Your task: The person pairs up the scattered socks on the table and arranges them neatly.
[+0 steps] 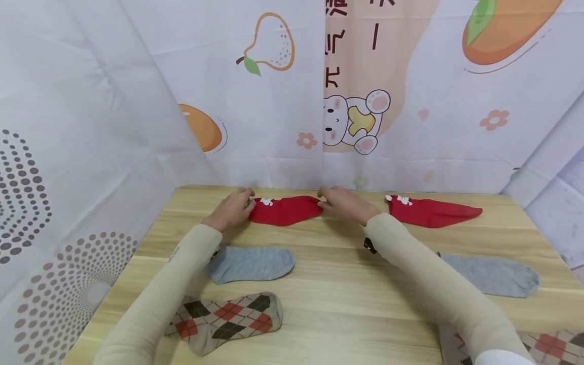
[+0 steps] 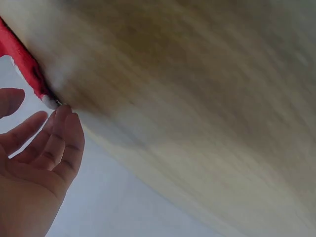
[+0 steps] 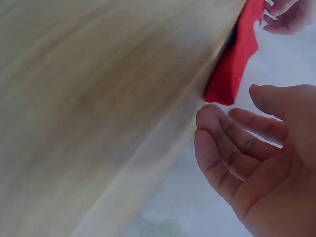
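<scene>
Sock (image 1: 285, 211), red, lies sideways between my left hand (image 1: 231, 209) and right hand (image 1: 348, 204), one at each end, both grips wide.

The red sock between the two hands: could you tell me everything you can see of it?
The red sock looks like soft knit, plain red apart from a small white figure near its left end. It lies flattened and stretched out sideways near the far edge of the wooden table, its right end narrower. The fingertips of the left hand are at the decorated end; those of the right hand are at the other, though whether they touch it is unclear.
</scene>
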`<move>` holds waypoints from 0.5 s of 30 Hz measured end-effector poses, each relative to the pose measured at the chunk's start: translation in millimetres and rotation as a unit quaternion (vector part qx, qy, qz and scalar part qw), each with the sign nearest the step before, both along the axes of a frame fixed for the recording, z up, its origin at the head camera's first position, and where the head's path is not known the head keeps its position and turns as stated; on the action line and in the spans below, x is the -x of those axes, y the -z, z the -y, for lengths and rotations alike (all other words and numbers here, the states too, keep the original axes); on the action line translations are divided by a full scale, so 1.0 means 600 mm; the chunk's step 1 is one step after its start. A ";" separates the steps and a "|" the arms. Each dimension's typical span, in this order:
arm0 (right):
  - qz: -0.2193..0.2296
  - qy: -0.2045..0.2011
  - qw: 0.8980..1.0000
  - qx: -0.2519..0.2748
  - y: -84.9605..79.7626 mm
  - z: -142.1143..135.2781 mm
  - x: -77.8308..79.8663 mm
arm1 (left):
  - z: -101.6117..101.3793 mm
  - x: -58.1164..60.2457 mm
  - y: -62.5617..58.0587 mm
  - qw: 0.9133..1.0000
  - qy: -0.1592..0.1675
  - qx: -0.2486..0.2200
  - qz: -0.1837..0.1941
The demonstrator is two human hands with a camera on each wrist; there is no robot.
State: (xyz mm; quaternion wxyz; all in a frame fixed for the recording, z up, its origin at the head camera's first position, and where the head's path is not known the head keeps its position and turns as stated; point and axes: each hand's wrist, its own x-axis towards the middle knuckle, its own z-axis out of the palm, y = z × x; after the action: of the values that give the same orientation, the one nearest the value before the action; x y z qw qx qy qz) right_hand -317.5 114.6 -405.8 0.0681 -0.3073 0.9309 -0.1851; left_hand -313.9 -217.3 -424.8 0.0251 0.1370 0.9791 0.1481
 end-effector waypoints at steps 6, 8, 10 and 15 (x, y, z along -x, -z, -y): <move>-0.025 -0.015 0.999 -0.030 0.021 0.011 0.013 | -0.003 0.007 0.005 1.000 0.026 0.016 0.005; -0.032 -0.014 0.999 -0.031 0.024 0.011 0.016 | -0.002 0.011 0.003 1.000 0.028 0.004 0.007; -0.031 -0.008 0.999 -0.028 0.026 0.010 0.018 | 0.000 0.014 0.002 0.999 0.029 -0.012 0.009; -0.011 0.011 0.999 -0.036 0.023 0.009 0.018 | 0.002 0.014 0.000 0.998 0.024 -0.058 0.028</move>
State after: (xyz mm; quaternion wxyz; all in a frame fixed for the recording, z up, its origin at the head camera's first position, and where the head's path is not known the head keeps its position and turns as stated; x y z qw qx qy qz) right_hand -328.1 109.4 -419.6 0.0673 -0.2966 0.9409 -0.1487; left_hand -322.6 -218.5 -425.0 0.0482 0.1576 0.9642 0.2077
